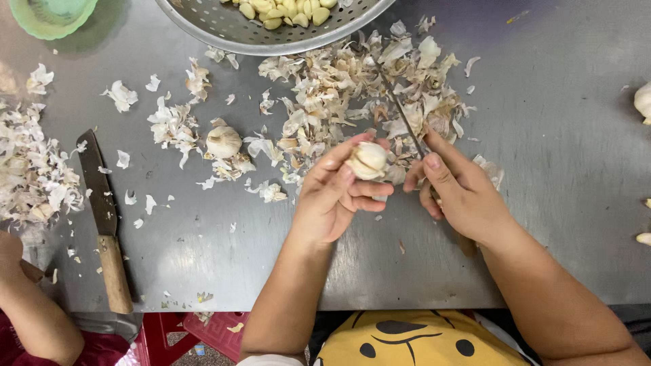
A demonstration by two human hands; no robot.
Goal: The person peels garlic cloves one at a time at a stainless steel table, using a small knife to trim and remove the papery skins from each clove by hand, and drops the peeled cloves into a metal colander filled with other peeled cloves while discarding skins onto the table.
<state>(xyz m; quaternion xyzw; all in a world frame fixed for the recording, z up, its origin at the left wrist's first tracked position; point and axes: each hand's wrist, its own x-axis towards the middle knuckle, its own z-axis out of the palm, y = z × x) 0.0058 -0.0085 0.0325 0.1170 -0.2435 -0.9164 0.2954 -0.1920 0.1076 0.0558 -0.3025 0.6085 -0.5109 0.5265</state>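
Mostly the steel table [556, 203] is strewn with garlic skins [352, 88], piled thickest toward its far edge beneath the metal colander [224, 30] of peeled cloves. Nearer the middle, my left hand [332, 200] curls its fingers closed around a garlic bulb [368, 160]. My right hand [461, 193] grips a thin knife [401, 112], blade pointing toward the far edge.

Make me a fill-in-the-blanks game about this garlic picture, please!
1. The left hand holds a ____ bulb.
2. The right hand grips a thin ____.
3. The peeled cloves sit in a metal ____.
4. The spare knife on the table has a ____ handle.

Missing words: garlic, knife, colander, wooden.
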